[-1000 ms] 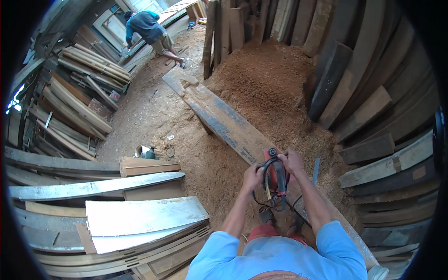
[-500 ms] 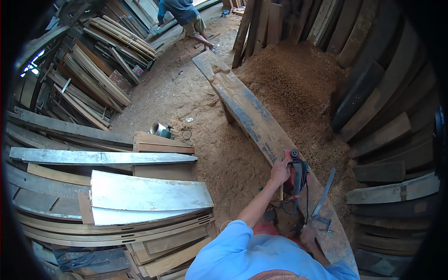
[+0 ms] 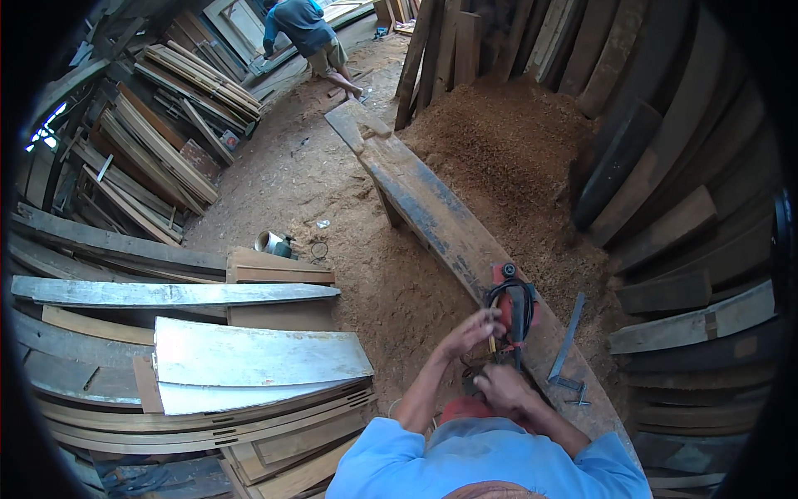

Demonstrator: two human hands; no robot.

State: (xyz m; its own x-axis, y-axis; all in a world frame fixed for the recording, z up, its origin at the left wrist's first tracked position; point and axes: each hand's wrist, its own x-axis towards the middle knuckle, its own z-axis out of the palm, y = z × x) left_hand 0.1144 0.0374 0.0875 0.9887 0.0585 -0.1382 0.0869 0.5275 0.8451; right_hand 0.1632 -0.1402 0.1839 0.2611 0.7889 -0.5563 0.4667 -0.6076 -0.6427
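Observation:
A red and black power tool (image 3: pixel 517 312), apparently an electric planer, rests on the long wooden plank bench (image 3: pixel 445 212). Its black cord lies looped over it. My left hand (image 3: pixel 470 334) hovers at the bench's left edge beside the tool, fingers loosely stretched toward the cord. A thin yellow strip (image 3: pixel 492 343) shows just past those fingers. Close to my body, below the tool's rear end, my right hand (image 3: pixel 505 387) has its fingers curled; what is in them is hidden. A metal square (image 3: pixel 568 341) and a small clamp (image 3: pixel 577 395) lie on the bench to the right.
Sawdust is heaped (image 3: pixel 507 133) beyond the bench, before leaning planks (image 3: pixel 657 158). Stacked boards, one painted white (image 3: pixel 262 353), fill the left. A pale cylinder (image 3: pixel 268 242) lies on the floor. Another person (image 3: pixel 303 37) bends over a frame at the back.
My left hand has drawn back from the tool's front end. My right hand has left the clamp's side and moved left, nearer my left hand. The view has shifted slightly.

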